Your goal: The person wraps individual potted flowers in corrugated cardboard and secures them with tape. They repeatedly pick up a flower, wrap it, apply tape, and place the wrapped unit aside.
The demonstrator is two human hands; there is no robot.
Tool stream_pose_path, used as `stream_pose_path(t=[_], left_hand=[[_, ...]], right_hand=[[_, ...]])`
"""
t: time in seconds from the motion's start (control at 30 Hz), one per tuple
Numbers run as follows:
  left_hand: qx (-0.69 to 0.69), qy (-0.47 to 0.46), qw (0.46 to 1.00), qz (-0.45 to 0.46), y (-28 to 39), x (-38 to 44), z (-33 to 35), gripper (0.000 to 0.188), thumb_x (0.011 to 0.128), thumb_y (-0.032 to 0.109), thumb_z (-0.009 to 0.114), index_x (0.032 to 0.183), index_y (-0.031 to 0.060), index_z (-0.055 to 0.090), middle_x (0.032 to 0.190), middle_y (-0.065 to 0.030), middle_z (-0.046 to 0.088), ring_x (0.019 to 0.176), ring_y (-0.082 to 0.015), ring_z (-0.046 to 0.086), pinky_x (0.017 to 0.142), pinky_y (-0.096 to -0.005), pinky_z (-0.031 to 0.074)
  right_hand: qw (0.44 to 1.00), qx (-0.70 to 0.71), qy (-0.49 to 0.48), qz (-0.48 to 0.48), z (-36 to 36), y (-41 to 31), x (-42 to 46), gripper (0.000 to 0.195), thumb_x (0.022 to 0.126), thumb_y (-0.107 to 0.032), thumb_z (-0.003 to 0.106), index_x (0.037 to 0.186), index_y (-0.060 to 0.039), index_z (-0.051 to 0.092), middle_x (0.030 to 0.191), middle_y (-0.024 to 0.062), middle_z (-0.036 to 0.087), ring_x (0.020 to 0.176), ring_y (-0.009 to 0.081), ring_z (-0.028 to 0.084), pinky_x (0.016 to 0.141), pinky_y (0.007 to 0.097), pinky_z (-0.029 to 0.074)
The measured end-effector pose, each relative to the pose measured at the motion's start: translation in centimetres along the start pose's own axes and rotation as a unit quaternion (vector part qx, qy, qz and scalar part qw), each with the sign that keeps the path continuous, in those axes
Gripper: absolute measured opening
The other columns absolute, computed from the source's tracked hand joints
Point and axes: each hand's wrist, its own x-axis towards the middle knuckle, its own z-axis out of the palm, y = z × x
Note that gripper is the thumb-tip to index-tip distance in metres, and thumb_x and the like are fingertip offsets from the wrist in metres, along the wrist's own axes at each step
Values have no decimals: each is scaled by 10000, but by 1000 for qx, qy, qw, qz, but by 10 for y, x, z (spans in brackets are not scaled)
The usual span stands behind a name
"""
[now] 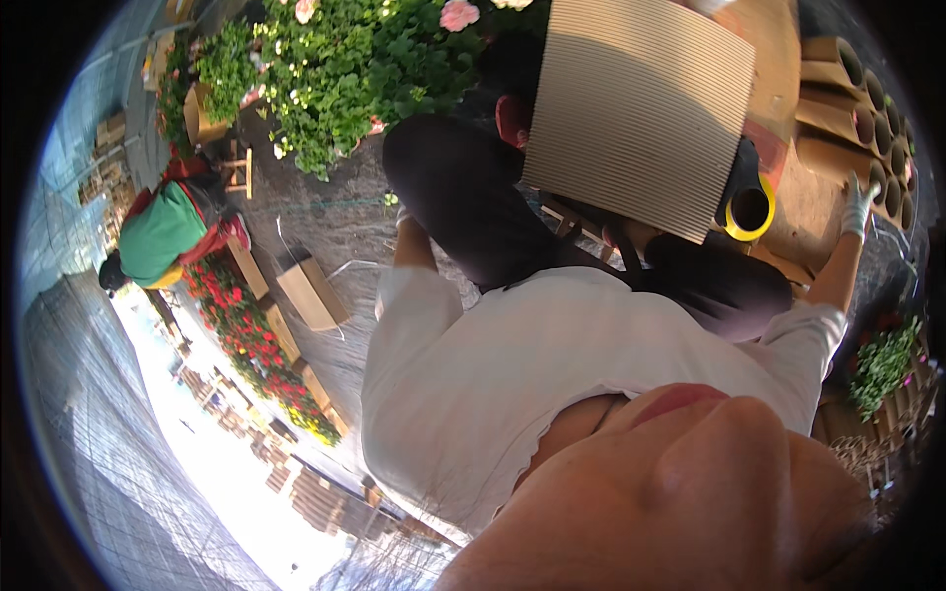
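Note:
My right hand (859, 208), in a pale glove, reaches out to the right. Its fingers are at the near end of a stack of brown cardboard tubes (831, 155); whether they grip one is unclear. Beside my left knee, my left hand (403, 214) is mostly hidden behind the leg, with only a bit of pale glove showing. A ribbed sheet of corrugated cardboard (639, 118) lies before me, above my legs. At its right edge is a roll of yellow tape (761, 214) with a black piece (741, 173), perhaps a dispenser.
Leafy potted plants with pink and white flowers (355, 81) stand ahead on the left. A brown cardboard box (312, 293) rests on the dark ground sheet. Further left, a person in green (162, 233) bends beside a row of red flowers (244, 332). More plants (883, 369) grow at right.

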Motion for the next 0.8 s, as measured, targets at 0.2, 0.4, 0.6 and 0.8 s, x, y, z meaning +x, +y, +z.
stream_pose_path(t=[0.2, 0.4, 0.6, 0.8], left_hand=[[127, -98, 987, -23, -18, 5, 70, 323, 890, 89, 743, 1198, 18, 678, 1150, -86, 707, 1010, -206, 647, 918, -315, 538], [172, -168, 970, -20, -29, 11, 119, 363, 870, 126, 767, 1205, 19, 674, 1158, -88, 708, 1030, -208, 647, 939, -322, 529], [176, -197, 965, -12, -26, 11, 141, 406, 851, 164, 790, 1211, 20, 670, 1165, -90, 709, 1049, -209, 646, 959, -329, 521], [164, -197, 967, -1, -32, 20, 145, 451, 832, 201, 814, 1218, 20, 666, 1172, -92, 710, 1069, -210, 645, 980, -336, 512]], right_hand=[[996, 25, -4, -89, -2, -46, -123, 832, 966, -242, 701, 1629, -78, 226, 1546, 194, 471, 1366, 292, 510, 1164, 381, 390], [992, -112, -61, -23, -7, -20, -218, 765, 1017, -241, 630, 1624, -67, 199, 1365, 147, 633, 1262, 268, 578, 1109, 410, 439], [991, -78, -93, 62, 16, -36, -229, 704, 1006, -255, 653, 1582, -29, 317, 1278, 100, 673, 1091, 216, 613, 974, 382, 489], [989, -80, -127, 0, 53, -80, -222, 479, 1027, -239, 625, 1431, 9, 553, 1265, 102, 689, 1053, 172, 653, 951, 295, 504]])
